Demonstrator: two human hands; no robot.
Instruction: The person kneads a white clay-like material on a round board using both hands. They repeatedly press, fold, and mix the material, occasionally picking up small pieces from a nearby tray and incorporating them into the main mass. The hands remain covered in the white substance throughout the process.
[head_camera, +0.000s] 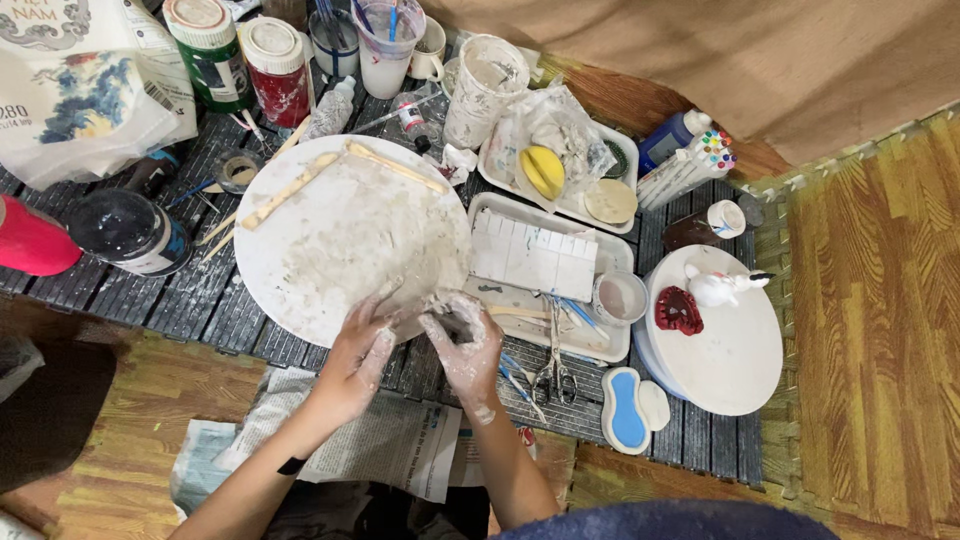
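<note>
Both your hands meet at the six o'clock edge of the round white board (340, 225), slick with pale clay. Your right hand (468, 345) curls its grip around a small lump of clay (447, 308); your left hand (362, 350) presses fingers against it. I judge the shaping barely begun: the lump is formless, while a finished white figurine (718, 286) stands at three o'clock.
</note>
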